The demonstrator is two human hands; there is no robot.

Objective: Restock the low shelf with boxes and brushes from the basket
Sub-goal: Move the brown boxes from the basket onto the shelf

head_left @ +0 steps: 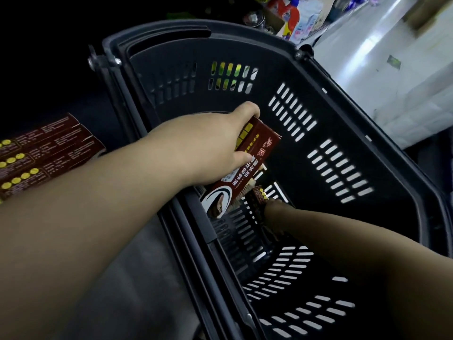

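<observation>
A person's left hand (pixel 215 143) grasps a long dark red box (pixel 257 160), fingers curled over its far edge and thumb on its printed face, holding it tilted inside a black slotted basket (pixel 343 101). The right hand (pixel 274 219) reaches deep to the basket floor, touching a smaller box (pixel 259 195); shadow hides its grip. Matching boxes (pixel 46 153) lie side by side at left.

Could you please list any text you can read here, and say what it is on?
"保养油", seemingly, in white on the brown box the left hand grips; its other characters are too blurred.
Shelf boxes: fine print, too small to read.
Small box low in the basket: unreadable.
</observation>
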